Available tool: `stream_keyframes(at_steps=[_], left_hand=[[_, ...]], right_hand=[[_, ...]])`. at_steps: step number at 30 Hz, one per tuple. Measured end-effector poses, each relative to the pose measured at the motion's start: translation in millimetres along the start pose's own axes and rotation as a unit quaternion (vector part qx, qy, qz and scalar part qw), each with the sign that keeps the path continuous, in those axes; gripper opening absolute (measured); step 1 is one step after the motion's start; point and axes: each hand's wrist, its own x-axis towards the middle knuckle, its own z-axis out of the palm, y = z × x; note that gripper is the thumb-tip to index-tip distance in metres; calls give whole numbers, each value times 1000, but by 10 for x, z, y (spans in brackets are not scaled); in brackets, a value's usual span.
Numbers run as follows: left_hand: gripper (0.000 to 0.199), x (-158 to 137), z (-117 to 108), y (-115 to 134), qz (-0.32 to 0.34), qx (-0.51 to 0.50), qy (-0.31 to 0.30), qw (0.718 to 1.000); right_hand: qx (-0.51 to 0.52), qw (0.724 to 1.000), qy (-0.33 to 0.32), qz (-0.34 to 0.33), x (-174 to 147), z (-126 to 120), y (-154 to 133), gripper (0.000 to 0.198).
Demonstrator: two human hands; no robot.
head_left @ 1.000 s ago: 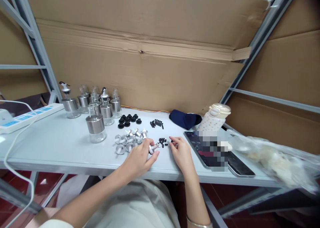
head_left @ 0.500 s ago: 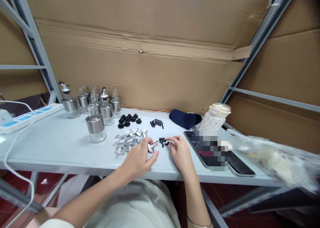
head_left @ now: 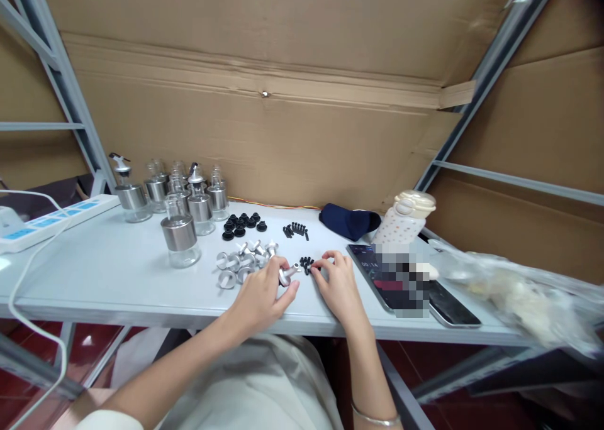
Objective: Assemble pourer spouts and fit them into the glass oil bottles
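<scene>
My left hand [head_left: 264,288] grips a silver pourer spout [head_left: 289,271] between thumb and fingers, its narrow tip facing right. A group of small black parts [head_left: 306,262] lies on the table just beyond that tip. At the right edge of this group, my right hand [head_left: 336,282] pinches a small black part, mostly hidden by the fingertips. Several more silver spouts [head_left: 227,279] are heaped to the left of my left hand. Behind them sit black ribbed stoppers [head_left: 240,231], and farther right small black flip pieces [head_left: 298,229] lie in a row.
Glass bottles with steel bands [head_left: 179,232] stand at the back left, two with pourers fitted. A white power strip [head_left: 56,219] lies at far left. To the right are a dark blue cap [head_left: 349,221], a dotted cup [head_left: 404,222], phones [head_left: 455,307] and a plastic bag [head_left: 514,292].
My right thumb and forefinger have closed together at the small black parts, the hand shifting slightly left. My left hand keeps its hold on the spout.
</scene>
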Motion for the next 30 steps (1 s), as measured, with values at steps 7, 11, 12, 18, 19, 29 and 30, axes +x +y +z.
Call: stream_keyframes(at_steps=[7,11,12,18,19,29,30], left_hand=[[20,-12,4,-4,2,6,0,1000],[21,-9,18,-15,-4,6,-5,1000],[21,-7,21,-15,-4,7,-5,1000],[27,24,10,2,19,26,-43,999],[27,31,7,0,29,34,-56,997],[46,45,52,-105,97,84,-127,984],[51,45,55,-106,99,92,-135,982]], right_hand=[[8,1000,-15,-1,-5,-12,-15,19],[17,999,-37,0,3,-27,-37,17],[19,999,-45,0,5,-31,-45,16],[32,998,-58,-1,10,-37,-74,12],[35,998,-60,-1,10,-36,-74,12],[94,995,25,34,30,-81,-96,10],[100,993,42,42,34,-88,-100,10]])
